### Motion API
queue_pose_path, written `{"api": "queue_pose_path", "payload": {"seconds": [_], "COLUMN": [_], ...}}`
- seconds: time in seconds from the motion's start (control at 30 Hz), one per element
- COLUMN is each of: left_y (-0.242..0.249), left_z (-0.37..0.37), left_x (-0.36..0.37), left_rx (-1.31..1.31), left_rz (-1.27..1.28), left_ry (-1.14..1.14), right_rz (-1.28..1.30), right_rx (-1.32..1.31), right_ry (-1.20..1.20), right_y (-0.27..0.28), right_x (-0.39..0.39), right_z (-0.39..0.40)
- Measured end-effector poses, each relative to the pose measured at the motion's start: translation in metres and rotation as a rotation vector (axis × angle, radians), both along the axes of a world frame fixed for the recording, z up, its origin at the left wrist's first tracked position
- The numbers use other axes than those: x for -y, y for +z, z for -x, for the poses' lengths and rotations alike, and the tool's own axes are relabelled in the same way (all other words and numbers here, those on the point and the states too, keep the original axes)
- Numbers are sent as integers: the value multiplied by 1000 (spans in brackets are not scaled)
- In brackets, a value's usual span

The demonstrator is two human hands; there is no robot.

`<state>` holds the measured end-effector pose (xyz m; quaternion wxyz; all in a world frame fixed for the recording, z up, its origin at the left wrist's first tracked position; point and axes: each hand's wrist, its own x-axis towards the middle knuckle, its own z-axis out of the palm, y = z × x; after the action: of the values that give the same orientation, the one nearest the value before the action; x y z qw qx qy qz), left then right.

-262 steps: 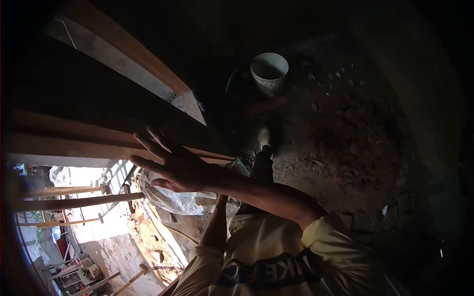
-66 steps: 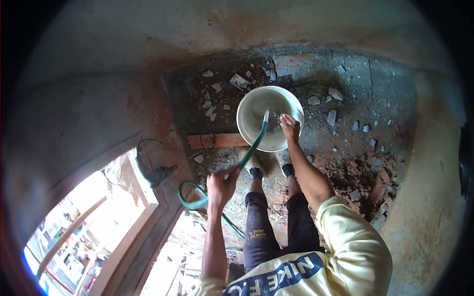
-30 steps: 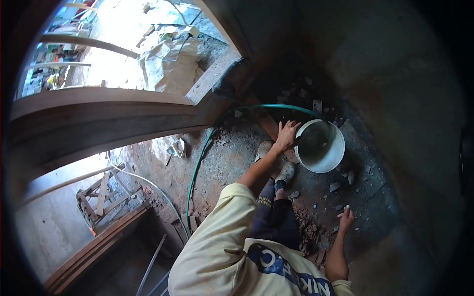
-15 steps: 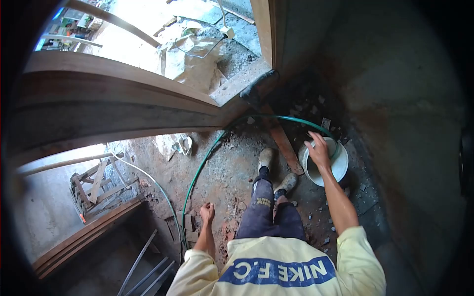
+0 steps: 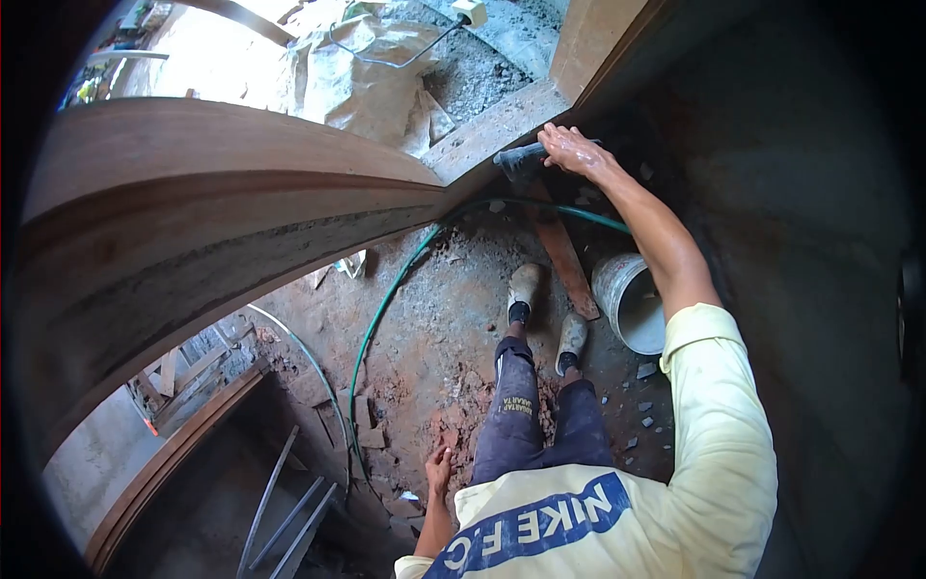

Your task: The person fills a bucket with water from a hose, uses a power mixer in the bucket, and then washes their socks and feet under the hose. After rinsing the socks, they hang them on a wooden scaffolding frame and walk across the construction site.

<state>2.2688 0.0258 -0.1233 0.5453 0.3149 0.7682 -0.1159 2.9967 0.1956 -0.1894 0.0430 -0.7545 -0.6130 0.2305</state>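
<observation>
My right hand (image 5: 574,151) is wet and reaches forward past the bucket, its fingers curled over the end of a dark, long-bodied tool (image 5: 521,156). That tool leans at the corner of the wooden frame sill, and its exact kind is hard to make out. My left hand (image 5: 439,470) hangs low beside my leg, fingers curled in, with nothing visible in it. A white bucket (image 5: 603,282) stands on the floor under my right forearm, tilted in view. A green hose (image 5: 394,289) curves over the floor toward the bucket; my arm hides its end.
A wooden frame (image 5: 289,188) crosses on the left. A plank (image 5: 564,256) lies by my feet, among rubble (image 5: 453,415). Metal bars (image 5: 289,521) and a wooden trestle (image 5: 174,376) are at lower left. Outside are a sack (image 5: 362,82) and a power socket (image 5: 470,12) on a cord.
My right hand has left the bucket's mouth and moved forward and left onto the dark tool. My left hand shifted slightly toward my leg, and the view moved.
</observation>
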Motion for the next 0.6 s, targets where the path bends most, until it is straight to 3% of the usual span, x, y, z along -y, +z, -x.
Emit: {"api": "queue_pose_path", "payload": {"seconds": [0.07,0.13,0.17,0.23,0.27,0.4,0.6], "left_y": [-11,-22,-28,-35,-34,-39,-52], "left_z": [5,2,0,-14,-18,-19,-27], "left_x": [13,18,17,17,20,39,58], "left_rx": [3,68,90,172,183,193,272], "left_rz": [26,7,7,-75,-117,-115,-153], "left_ry": [58,100,120,191,223,176,88], "right_rz": [17,33,29,-161,-165,-165,-404], "right_rx": [-24,-253,-243,82,86,210,377], "right_ry": [23,-86,-77,43,55,83,4], "right_y": [-2,-6,-3,12,20,84,211], "right_x": [6,13,19,30,35,75,149], "right_z": [-4,-5,-6,-5,-8,-23,-45]}}
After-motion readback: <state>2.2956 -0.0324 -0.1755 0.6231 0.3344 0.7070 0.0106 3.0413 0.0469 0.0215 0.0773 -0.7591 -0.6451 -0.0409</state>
